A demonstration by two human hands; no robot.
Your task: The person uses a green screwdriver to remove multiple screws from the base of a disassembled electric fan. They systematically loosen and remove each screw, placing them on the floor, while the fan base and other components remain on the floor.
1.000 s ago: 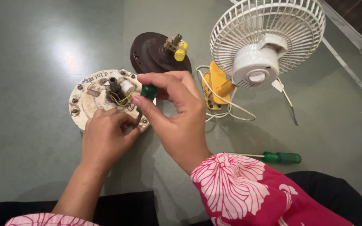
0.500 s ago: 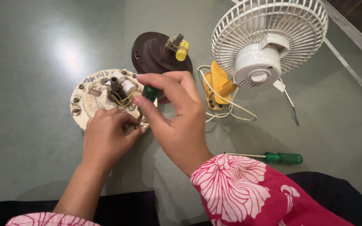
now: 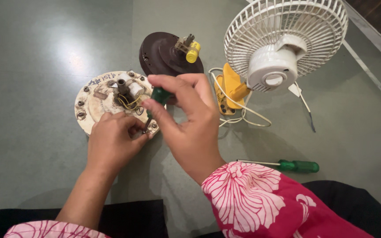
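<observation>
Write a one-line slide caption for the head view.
Right hand turns a green-handled screwdriver into a round cream motor plate steadied by the left hand, white table fan nearby.

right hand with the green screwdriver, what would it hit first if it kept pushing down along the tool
Most likely the rim of the round cream motor plate, where the green screwdriver in the right hand already points, just beside the left hand. Depth is hard to judge.

I'm seeing a white table fan (image 3: 285, 42) standing at the upper right, a yellow tester (image 3: 229, 86) with pale wires lying just beside its base. A dark brown round cover (image 3: 162, 55) is sitting nearby. A spare green-handled screwdriver (image 3: 287, 165) is lying on the grey floor (image 3: 31, 53).
</observation>
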